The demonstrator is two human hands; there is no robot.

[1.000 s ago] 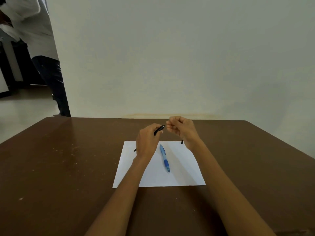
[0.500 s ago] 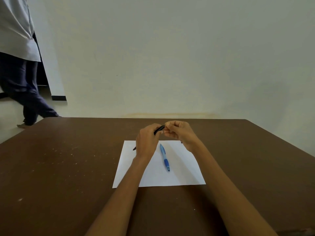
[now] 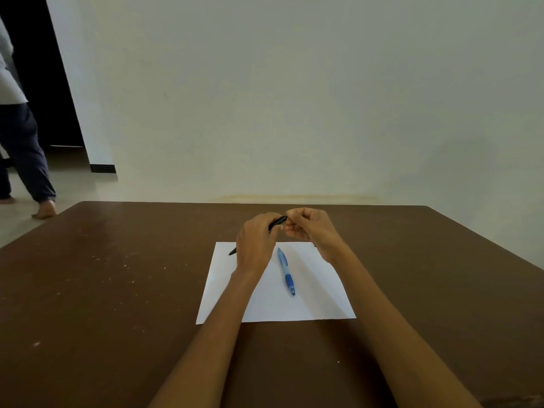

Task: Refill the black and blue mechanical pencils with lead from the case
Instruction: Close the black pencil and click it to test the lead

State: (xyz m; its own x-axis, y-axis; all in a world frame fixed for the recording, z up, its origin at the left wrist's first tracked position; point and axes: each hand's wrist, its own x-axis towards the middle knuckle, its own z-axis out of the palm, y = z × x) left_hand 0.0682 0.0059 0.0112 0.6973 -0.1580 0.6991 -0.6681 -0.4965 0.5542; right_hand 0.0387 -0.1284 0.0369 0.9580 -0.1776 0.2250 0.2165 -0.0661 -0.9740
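My left hand (image 3: 255,245) grips the black mechanical pencil (image 3: 277,222) around its middle and holds it tilted above the table, tip down to the left, top end up to the right. My right hand (image 3: 313,231) has its fingers pinched together right at the pencil's top end; what lies between the fingertips is too small to see. The blue mechanical pencil (image 3: 286,270) lies on a white sheet of paper (image 3: 318,293), tip toward me. A small dark object shows at my right wrist, mostly hidden. The lead case cannot be made out.
The brown table (image 3: 103,290) stands against a pale wall. At the far left a person (image 3: 20,148) walks on the floor near a dark doorway.
My right hand has closed the gap and now touches the black pencil's top end. The person in the background has walked further left.
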